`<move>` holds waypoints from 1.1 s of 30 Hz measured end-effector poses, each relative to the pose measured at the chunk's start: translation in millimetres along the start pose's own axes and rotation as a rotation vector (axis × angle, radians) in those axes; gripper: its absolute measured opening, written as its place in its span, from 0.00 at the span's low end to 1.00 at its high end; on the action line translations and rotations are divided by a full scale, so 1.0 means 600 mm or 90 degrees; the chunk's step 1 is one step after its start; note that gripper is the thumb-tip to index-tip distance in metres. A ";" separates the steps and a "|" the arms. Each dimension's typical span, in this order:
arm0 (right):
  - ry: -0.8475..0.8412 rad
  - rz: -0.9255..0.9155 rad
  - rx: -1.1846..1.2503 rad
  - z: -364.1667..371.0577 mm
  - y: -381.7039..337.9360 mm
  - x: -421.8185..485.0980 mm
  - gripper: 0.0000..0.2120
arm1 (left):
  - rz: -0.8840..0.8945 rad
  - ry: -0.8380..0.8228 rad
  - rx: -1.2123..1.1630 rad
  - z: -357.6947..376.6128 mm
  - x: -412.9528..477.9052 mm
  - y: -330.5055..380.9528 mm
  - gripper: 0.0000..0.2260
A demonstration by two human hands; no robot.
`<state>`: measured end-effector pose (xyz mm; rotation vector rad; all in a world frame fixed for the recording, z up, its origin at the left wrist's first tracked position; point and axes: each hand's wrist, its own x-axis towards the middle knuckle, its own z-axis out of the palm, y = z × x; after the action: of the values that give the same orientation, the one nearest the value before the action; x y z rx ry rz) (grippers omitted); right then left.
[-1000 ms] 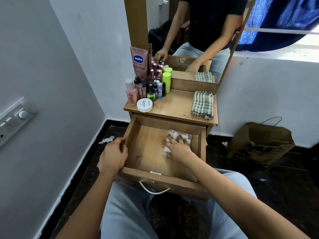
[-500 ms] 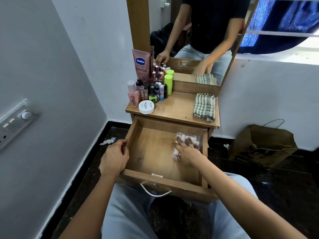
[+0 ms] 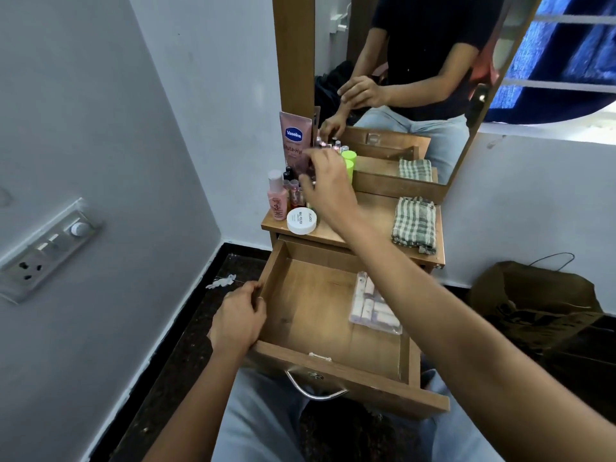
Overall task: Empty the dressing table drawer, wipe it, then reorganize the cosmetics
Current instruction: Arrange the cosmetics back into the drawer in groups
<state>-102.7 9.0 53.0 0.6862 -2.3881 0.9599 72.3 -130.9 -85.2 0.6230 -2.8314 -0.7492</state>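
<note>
Wooden and pulled well out toward the person's lap, the drawer (image 3: pixel 310 315) sits just below the top of the desk (image 3: pixel 370 216). Its floor is bare and looks dry, apart from one clear packet (image 3: pixel 373 306) of small pale tubes lying flat by the right wall. I judge the emptying and wiping done and the refilling barely begun: one item in, the rest to come.

The cosmetics (image 3: pixel 290 191) stand bunched at the desk's back left corner. A pink Vaseline tube (image 3: pixel 295 138) stands upright behind them, a pink bottle (image 3: pixel 276 198) and a white round tin (image 3: pixel 301 221) are in front, and green tubes (image 3: pixel 349 161) are to the right. A folded checked cloth (image 3: pixel 414 225) lies well apart on the desk's right side.

The left hand (image 3: pixel 238 320) grips the drawer's left wall, its fingers (image 3: pixel 256 295) curled over the rim. The right hand (image 3: pixel 328 185) is over the small bottles with its fingers bent toward them; blur hides whether they pinch one.
</note>
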 end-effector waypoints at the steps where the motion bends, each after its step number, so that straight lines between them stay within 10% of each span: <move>1: 0.010 0.003 -0.021 0.004 0.002 0.034 0.16 | 0.000 0.000 -0.004 -0.001 0.000 -0.001 0.15; 18: -0.103 0.111 -0.211 0.029 0.025 0.218 0.11 | 0.010 0.003 0.000 0.002 0.002 -0.006 0.16; 33: 0.233 -0.090 0.057 -0.115 -0.017 0.205 0.07 | 0.011 0.002 -0.014 -0.003 0.000 0.001 0.15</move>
<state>-174.1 19.4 174.8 0.6392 -1.9634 1.0378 72.2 -131.0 -83.4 0.5943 -2.8180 -0.7738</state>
